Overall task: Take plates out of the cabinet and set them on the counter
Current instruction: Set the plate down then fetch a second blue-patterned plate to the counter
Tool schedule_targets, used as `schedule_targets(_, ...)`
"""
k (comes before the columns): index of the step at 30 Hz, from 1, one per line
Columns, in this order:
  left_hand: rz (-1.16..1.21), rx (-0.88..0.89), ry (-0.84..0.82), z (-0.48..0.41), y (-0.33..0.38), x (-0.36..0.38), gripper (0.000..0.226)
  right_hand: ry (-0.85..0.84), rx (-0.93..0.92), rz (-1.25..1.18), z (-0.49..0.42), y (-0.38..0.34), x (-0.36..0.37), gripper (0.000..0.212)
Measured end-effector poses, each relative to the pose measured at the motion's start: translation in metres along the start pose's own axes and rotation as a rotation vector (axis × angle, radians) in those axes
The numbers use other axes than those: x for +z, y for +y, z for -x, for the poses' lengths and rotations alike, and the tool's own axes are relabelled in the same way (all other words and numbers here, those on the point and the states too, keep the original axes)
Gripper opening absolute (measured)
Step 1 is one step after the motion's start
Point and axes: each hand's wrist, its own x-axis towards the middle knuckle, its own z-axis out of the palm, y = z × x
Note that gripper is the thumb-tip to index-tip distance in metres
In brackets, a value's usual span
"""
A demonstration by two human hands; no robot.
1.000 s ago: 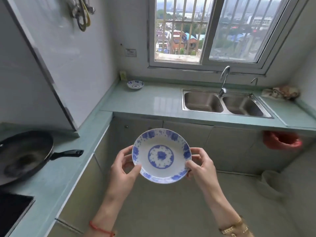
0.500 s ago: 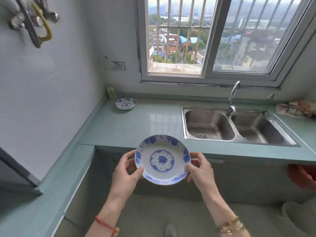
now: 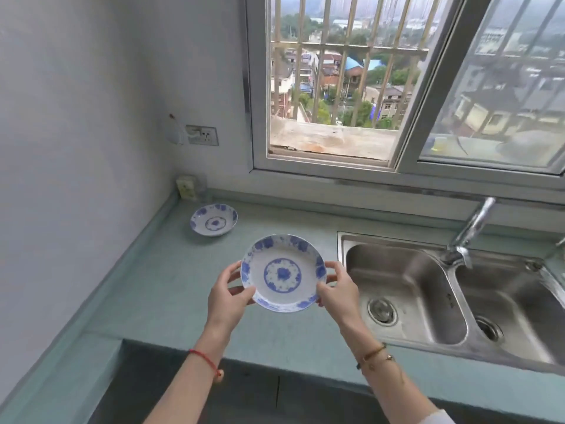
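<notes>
- Plate [image 3: 283, 273] looks glazed ceramic: stiff, light, slippery, breakable.
- Left hand [image 3: 227, 298] and right hand [image 3: 337, 289] clasp opposite rims above the desk [image 3: 153, 289]; rim grip suits it.

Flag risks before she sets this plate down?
1. The held plate is pinched only at its rim by the left hand and right hand; it could slip.
2. The sink edge sits just right of it; drifting right risks a tip-in.
3. Stacking onto the plate on the counter could chip it.
</notes>
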Motion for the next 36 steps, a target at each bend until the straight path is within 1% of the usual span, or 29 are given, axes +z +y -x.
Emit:
schedule_targets(4,0.007,-0.009,-0.004,-0.086,-0.001,0.021,0.057,0.022,0.029,0.045,-0.081,0.003,0.028,0.033)
schedule_targets(8,0.007,-0.035,-0.07,-0.178,-0.011,0.033,0.056,0.042,0.074,0.096,-0.16,0.008,0.06,0.036)
schedule_targets(11,0.008,-0.068,-0.124,-0.241,-0.025,0.042,0.055,0.055,0.119,0.103,-0.215,0.015,0.086,0.035)
schedule_targets(17,-0.026,-0.131,-0.215,-0.332,-0.062,0.058,0.058,0.075,0.205,0.099,-0.29,0.042,0.127,0.035)
schedule_targets(21,-0.049,-0.169,-0.253,-0.368,-0.089,0.065,0.058,0.059,0.24,0.124,-0.321,0.059,0.142,0.038)
schedule_targets(26,-0.011,-0.236,-0.274,-0.39,-0.11,0.071,0.059,0.049,0.273,0.131,-0.343,0.073,0.154,0.04)
schedule_targets(30,0.007,-0.259,-0.273,-0.396,-0.116,0.075,0.06,0.068,0.297,0.16,-0.348,0.085,0.159,0.038)
schedule_targets(36,0.029,-0.295,-0.295,-0.399,-0.114,0.075,0.062,0.069,0.311,0.167,-0.352,0.088,0.161,0.042)
